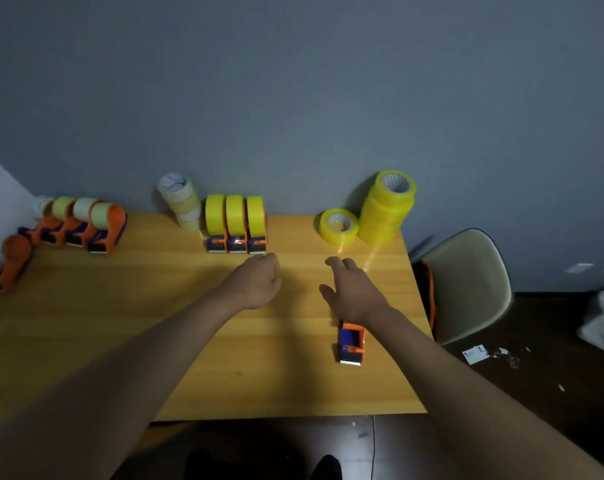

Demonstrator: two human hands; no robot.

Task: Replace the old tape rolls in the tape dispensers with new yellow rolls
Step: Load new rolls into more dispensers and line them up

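Tape dispensers were seen in three groups on the wooden counter [120, 341]: three already loaded with yellow rolls [235, 223] by the wall at the centre, several still carrying pale old rolls [86, 225] at the far left, and one empty dispenser [351, 342] lying near the right edge, partly hidden under the right forearm. New yellow rolls were kept at the back right, as a tall stack [387, 207] with a single roll [338, 225] just beside it. A stack of pale rolls [182, 200] stood against the wall.

Nothing was held by either hand. The left hand [257, 284] was loosely curled near the loaded dispensers; the right hand [352, 294] was spread, fingers directed toward the single roll.

Several risks could be judged from this. The tall stack could be toppled if the reach were carried past the single roll. The empty dispenser, lying close beneath the right forearm and near the counter's edge, could be nudged off by a careless withdrawal.
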